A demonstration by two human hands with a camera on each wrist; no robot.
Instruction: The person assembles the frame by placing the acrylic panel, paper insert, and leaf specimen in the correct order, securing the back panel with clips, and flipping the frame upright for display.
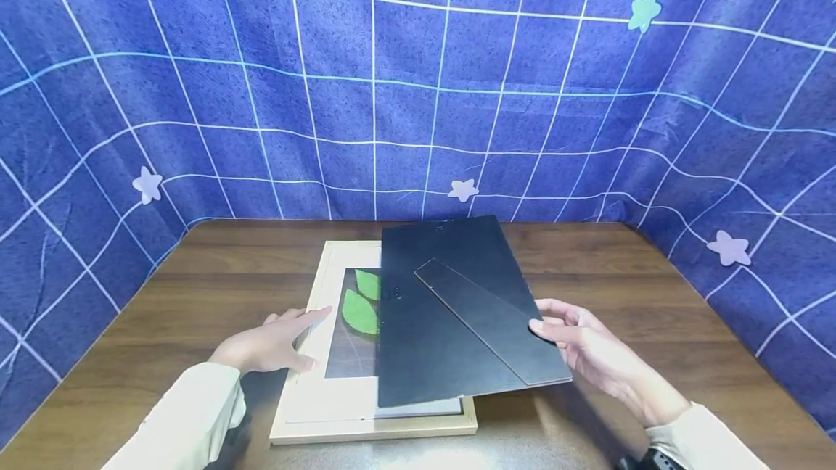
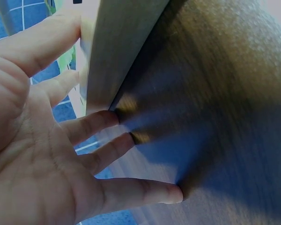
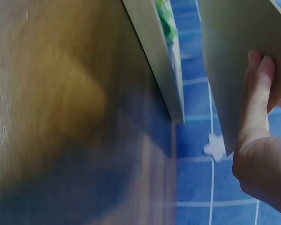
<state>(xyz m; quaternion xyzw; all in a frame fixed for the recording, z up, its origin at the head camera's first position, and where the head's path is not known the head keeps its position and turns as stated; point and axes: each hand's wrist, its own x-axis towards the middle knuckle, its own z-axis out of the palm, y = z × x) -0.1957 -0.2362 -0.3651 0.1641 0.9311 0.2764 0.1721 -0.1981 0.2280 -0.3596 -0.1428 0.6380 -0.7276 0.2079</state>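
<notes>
A light wooden picture frame (image 1: 372,429) lies on the table, and a picture with green leaves (image 1: 359,312) on a dark ground shows in it. My left hand (image 1: 277,343) rests at the frame's left side, its fingers spread; in the left wrist view, the thumb and forefinger touch the wooden edge (image 2: 117,42). My right hand (image 1: 591,347) pinches the right edge of a black backing board (image 1: 451,332) with a diagonal stand flap. The board is tilted above the frame and hides its right part. In the right wrist view, fingers lie against the board's brown underside (image 3: 229,61).
The brown wooden table (image 1: 222,267) extends around the frame on all sides. A blue grid-patterned cloth (image 1: 405,114) with stars hangs behind it and at both sides. A dark watch (image 1: 656,458) sits on the right wrist.
</notes>
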